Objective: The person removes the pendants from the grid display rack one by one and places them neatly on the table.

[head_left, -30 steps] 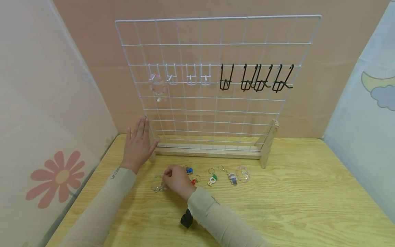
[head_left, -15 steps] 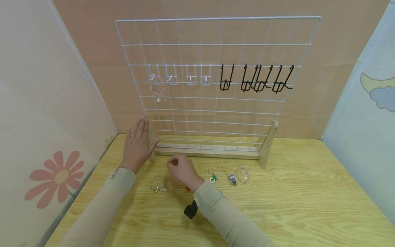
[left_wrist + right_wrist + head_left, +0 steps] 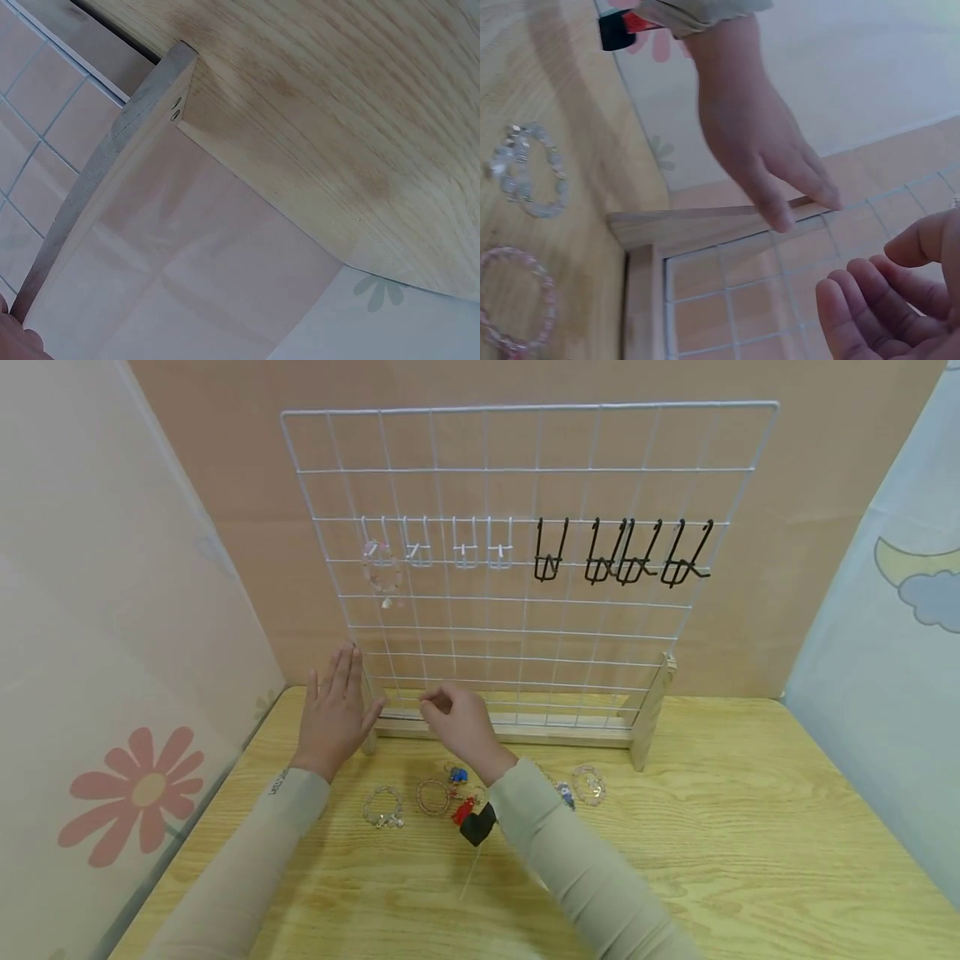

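Note:
My left hand (image 3: 330, 718) lies with straight fingers against the left wooden upright (image 3: 112, 157) of a rack holding a white wire grid (image 3: 525, 631). Above the table, in front of the grid's lower part, my right hand (image 3: 465, 727) has loosely bent fingers. In the right wrist view no object shows between its fingers (image 3: 847, 311) and thumb. Below it on the table lie a clear beaded bracelet (image 3: 383, 807), a pinkish beaded bracelet (image 3: 433, 797), a blue charm keyring (image 3: 457, 775) and a red charm keyring (image 3: 463, 811). My right forearm partly covers a figure keyring (image 3: 566, 795).
Several white hooks (image 3: 465, 556) and black hooks (image 3: 633, 564) hang in a row on the grid. A pink bracelet (image 3: 384, 575) hangs on the leftmost white hook. Another pale bracelet (image 3: 589, 785) lies toward the right. A patterned wall (image 3: 112, 652) stands at the left.
My right hand has moved from beside the clear bracelet up and slightly right toward the grid, uncovering the pinkish bracelet and the blue and red keyrings. My left hand has stayed put.

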Tool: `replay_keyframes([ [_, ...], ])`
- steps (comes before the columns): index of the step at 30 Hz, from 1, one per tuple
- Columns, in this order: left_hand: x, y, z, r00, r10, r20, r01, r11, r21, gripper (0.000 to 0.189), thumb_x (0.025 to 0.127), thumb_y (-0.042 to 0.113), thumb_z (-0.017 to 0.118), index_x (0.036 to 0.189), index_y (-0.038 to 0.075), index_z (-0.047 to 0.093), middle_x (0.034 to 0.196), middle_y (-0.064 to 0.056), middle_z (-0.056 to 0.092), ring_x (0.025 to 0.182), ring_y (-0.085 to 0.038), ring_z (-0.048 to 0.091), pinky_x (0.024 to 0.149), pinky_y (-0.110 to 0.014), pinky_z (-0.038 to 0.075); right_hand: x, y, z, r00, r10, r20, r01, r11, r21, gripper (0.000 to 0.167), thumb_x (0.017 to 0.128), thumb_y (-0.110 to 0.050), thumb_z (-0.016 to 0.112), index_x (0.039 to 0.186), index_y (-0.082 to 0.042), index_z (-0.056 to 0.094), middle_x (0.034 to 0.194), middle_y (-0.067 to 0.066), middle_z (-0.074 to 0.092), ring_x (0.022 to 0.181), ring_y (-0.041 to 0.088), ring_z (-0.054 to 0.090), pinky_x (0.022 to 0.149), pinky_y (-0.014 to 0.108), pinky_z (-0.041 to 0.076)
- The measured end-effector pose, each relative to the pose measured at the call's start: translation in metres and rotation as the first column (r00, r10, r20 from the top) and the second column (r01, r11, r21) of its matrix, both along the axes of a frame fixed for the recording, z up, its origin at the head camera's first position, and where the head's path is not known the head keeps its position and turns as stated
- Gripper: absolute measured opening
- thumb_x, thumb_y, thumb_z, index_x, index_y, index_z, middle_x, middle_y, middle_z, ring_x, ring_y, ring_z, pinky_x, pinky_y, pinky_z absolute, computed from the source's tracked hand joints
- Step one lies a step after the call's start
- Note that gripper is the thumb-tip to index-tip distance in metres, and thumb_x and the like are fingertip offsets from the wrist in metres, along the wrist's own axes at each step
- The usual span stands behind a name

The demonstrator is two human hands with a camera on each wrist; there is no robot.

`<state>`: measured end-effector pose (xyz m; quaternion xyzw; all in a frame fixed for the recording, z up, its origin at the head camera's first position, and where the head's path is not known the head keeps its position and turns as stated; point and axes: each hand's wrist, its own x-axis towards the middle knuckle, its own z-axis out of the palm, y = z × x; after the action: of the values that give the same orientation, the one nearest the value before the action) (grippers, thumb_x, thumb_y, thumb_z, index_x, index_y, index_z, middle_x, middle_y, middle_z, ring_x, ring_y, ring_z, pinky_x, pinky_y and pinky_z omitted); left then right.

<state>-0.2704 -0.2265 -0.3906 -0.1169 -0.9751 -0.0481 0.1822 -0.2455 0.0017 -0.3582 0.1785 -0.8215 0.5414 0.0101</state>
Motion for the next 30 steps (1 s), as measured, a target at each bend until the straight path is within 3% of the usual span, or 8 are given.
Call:
replay_keyframes([
  [4, 0.000, 0.001, -0.002, 1.000, -0.004, -0.023, 0.004, 1.000, -0.003, 0.087, 0.107, 0.048, 0.044, 0.161, 0.000, -0.003, 0.169, -0.016, -0.003, 0.156, -0.036, 0.005, 0.122, -0.060, 0.001, -0.009, 0.004, 0.016, 0.999, -0.012, -0.052, 0.009, 0.998, -0.055, 0.023, 0.103, -0.020, 0.057, 0.117, -0.006, 0.069, 0.101, 0.007, 0.071, 0.086, 0.020, 0.067, 0.071, 0.031, 0.056],
  [12, 0.000, 0.002, -0.002, 1.000, -0.011, -0.026, 0.011, 1.000, 0.002, 0.086, 0.107, 0.048, 0.043, 0.161, 0.002, -0.005, 0.169, -0.015, -0.005, 0.156, -0.034, 0.003, 0.122, -0.059, 0.000, -0.026, 0.009, 0.053, 0.992, -0.047, -0.118, 0.025, 0.982, -0.185, 0.024, 0.104, -0.018, 0.058, 0.120, -0.002, 0.067, 0.110, 0.013, 0.070, 0.097, 0.026, 0.066, 0.083, 0.034, 0.056],
  [17, 0.001, 0.002, -0.001, 1.000, -0.002, -0.014, 0.002, 1.000, -0.006, 0.086, 0.107, 0.048, 0.043, 0.161, 0.002, -0.006, 0.169, -0.015, -0.007, 0.156, -0.035, 0.004, 0.122, -0.060, 0.000, -0.034, 0.005, 0.072, 0.990, -0.053, -0.131, 0.024, 0.977, -0.214, 0.024, 0.102, -0.017, 0.062, 0.122, -0.005, 0.067, 0.116, 0.008, 0.070, 0.104, 0.019, 0.065, 0.090, 0.031, 0.055],
  [26, 0.000, 0.001, -0.002, 1.000, -0.005, -0.021, 0.004, 1.000, -0.010, 0.086, 0.107, 0.050, 0.042, 0.161, 0.001, -0.005, 0.169, -0.014, -0.007, 0.156, -0.035, 0.003, 0.122, -0.061, 0.001, -0.047, -0.009, 0.091, 0.997, 0.024, -0.078, -0.045, 0.956, -0.291, 0.039, 0.100, -0.011, 0.065, 0.137, -0.001, 0.060, 0.133, 0.014, 0.065, 0.118, 0.021, 0.064, 0.098, 0.027, 0.052],
  [30, -0.001, 0.000, -0.003, 1.000, -0.005, -0.023, 0.004, 1.000, -0.007, 0.086, 0.107, 0.049, 0.042, 0.161, 0.001, -0.004, 0.169, -0.015, -0.006, 0.156, -0.032, -0.001, 0.122, -0.061, 0.001, -0.049, -0.014, 0.096, 0.997, 0.062, -0.045, -0.073, 0.957, -0.279, 0.046, 0.102, -0.015, 0.063, 0.145, -0.002, 0.053, 0.142, 0.013, 0.059, 0.125, 0.021, 0.060, 0.102, 0.028, 0.050],
])
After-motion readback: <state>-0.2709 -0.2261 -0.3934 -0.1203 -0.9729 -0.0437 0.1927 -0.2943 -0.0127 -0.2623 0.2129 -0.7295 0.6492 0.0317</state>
